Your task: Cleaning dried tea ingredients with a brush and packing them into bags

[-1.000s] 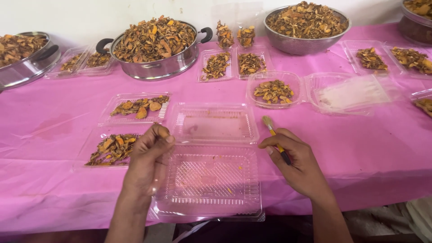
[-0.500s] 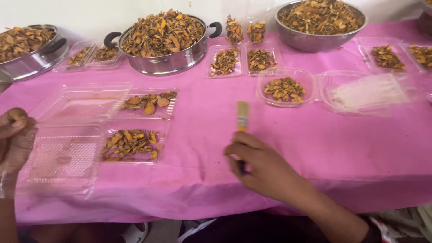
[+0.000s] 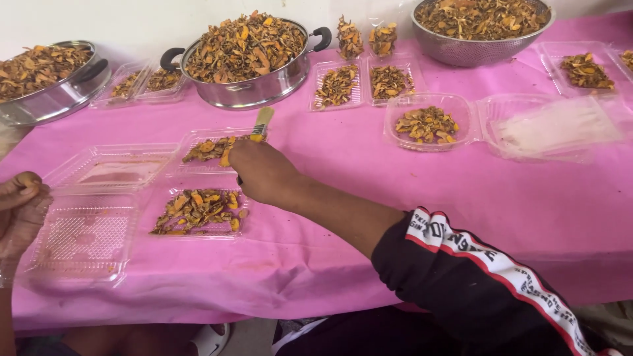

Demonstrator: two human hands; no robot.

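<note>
Fingers: right hand [image 3: 264, 173] curled shut around a brush [image 3: 262, 124]; left hand [image 3: 20, 207] loosely curled at the edge of an empty clear container [image 3: 86, 231], grip unclear.
Brush axis: long axis near upright in the view, bristle end pointing away toward the pot [image 3: 247, 59].
Brush position: handle hidden in the fist, bristles sticking out above the knuckles, over a filled tray [image 3: 211, 150] on the pink desk [image 3: 369, 198].

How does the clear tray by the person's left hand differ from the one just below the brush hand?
The open tray beside the left hand holds only crumbs, while the filled tray below the right hand carries a heap of orange-brown dried pieces. The open tray looks larger, with its lid folded back. Both are clear plastic, lying flat on the pink tablecloth.
</note>
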